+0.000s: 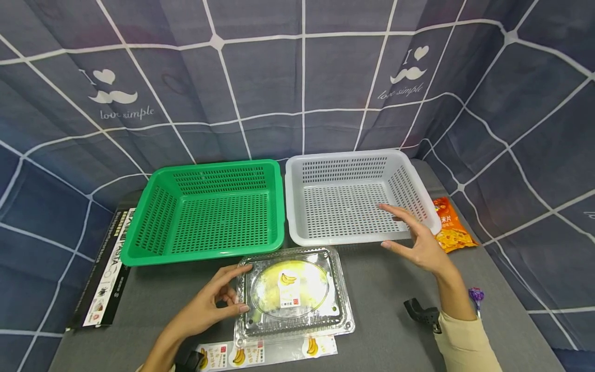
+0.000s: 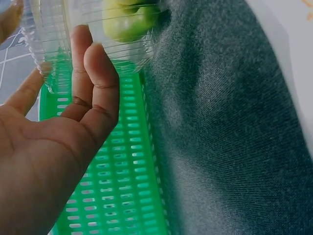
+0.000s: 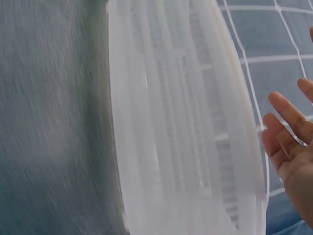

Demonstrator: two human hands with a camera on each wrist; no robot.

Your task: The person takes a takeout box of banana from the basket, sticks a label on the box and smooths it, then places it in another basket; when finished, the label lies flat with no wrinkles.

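Note:
A clear plastic clamshell box (image 1: 293, 289) with yellow-green fruit inside and a banana label (image 1: 289, 289) on its lid is at the front middle. My left hand (image 1: 209, 299) grips its left edge, forefinger near the back corner and thumb lower down. In the left wrist view, green-tipped fruit (image 2: 128, 22) shows through the box wall, beyond the bent fingers. My right hand (image 1: 420, 245) is over the front right rim of the white basket (image 1: 344, 241), its thumb and forefinger spread apart. The right wrist view shows that hand (image 3: 293, 152) with loosely bent fingers, holding nothing.
A green basket (image 1: 202, 257) stands left of the white one. A strip of banana stickers (image 1: 279, 354) lies below the box. An orange snack bag (image 1: 451, 225) and a purple lollipop (image 1: 476, 295) are at the right. A black pasta box (image 1: 99, 279) lies at the left.

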